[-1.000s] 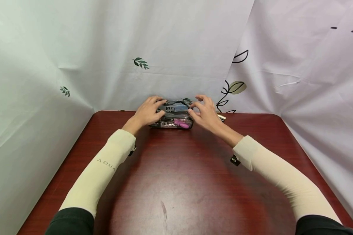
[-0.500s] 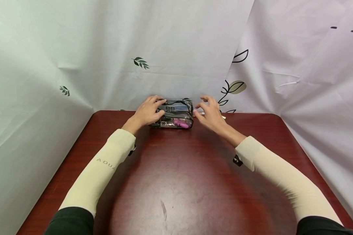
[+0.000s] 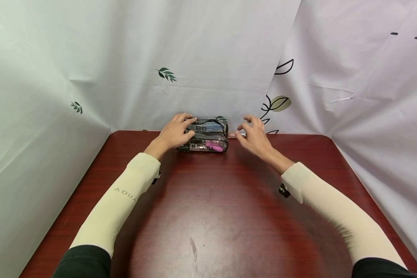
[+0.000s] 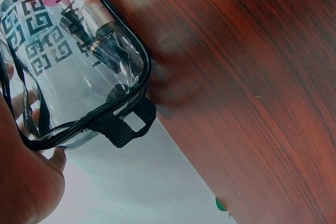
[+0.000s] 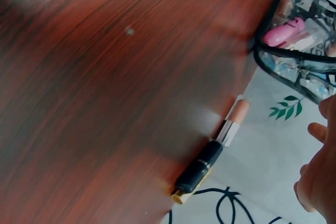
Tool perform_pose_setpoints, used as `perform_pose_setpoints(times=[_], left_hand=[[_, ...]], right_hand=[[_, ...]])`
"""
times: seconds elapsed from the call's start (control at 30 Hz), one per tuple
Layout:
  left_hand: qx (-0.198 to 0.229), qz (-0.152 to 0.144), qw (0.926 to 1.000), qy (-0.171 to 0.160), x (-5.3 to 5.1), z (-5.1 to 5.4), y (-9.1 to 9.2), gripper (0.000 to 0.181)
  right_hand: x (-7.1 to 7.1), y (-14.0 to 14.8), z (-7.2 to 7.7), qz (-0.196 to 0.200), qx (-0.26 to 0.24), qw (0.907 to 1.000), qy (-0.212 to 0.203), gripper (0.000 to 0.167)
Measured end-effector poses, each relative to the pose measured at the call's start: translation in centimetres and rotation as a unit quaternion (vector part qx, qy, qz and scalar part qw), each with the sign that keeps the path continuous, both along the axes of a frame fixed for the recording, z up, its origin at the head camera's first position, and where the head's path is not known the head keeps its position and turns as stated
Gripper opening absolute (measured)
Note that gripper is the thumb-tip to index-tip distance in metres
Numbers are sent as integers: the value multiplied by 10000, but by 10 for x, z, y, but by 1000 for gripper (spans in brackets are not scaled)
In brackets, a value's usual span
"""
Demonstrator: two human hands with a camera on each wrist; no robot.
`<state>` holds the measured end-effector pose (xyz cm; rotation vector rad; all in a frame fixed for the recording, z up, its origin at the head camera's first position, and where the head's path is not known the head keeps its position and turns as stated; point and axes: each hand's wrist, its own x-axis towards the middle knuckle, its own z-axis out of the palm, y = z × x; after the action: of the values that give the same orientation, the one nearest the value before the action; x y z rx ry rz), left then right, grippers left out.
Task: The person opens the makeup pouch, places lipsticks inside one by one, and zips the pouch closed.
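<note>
A clear cosmetic pouch (image 3: 208, 136) with black trim stands at the table's back edge. My left hand (image 3: 175, 132) holds its left end, thumb at the front and fingers over the top; the left wrist view shows fingers through the clear plastic. Inside lie a pink item (image 5: 283, 32) and several lipstick-like tubes (image 4: 94, 14). To the pouch's right lies a lip-gloss-like tube (image 5: 199, 166), black with a clear, pinkish end; something gold (image 5: 181, 199) shows beside its black end. Over this tube hovers my right hand (image 3: 258, 141), fingers loosely bent, apparently holding nothing.
The dark red wooden table (image 3: 208, 200) spreads out in front of the hands. White curtain cloth (image 3: 208, 58) with leaf prints hangs right behind its back edge and along both sides. A black webbing loop (image 4: 126, 127) sticks out from the pouch's end.
My right hand has moved away from the pouch to the right, off its top edge and over the loose tube, whose pinkish end now shows. The left hand and the pouch stay in place.
</note>
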<state>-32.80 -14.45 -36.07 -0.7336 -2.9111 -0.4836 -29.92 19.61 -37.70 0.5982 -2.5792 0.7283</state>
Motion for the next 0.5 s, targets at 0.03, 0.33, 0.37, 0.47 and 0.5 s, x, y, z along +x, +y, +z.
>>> perform_pose_setpoints(times=[0.03, 0.33, 0.37, 0.47, 0.5], left_hand=[[-9, -1, 10000, -6, 0, 0, 0, 66], [-47, 0, 10000, -31, 0, 1, 1, 66], [-48, 0, 10000, -34, 0, 1, 1, 66], [-53, -3, 10000, -22, -1, 0, 1, 66], [-68, -4, 10000, -16, -1, 0, 0, 67]], right_hand=[[0, 2, -1, -37, 20, 10000, -38, 26], [-4, 15, -7, -243, 224, 9993, -176, 26], [-5, 16, -8, -267, 226, 9992, -210, 26], [-7, 21, -9, -339, 220, 9987, -300, 25], [-7, 22, -10, -352, 217, 9986, -318, 25]])
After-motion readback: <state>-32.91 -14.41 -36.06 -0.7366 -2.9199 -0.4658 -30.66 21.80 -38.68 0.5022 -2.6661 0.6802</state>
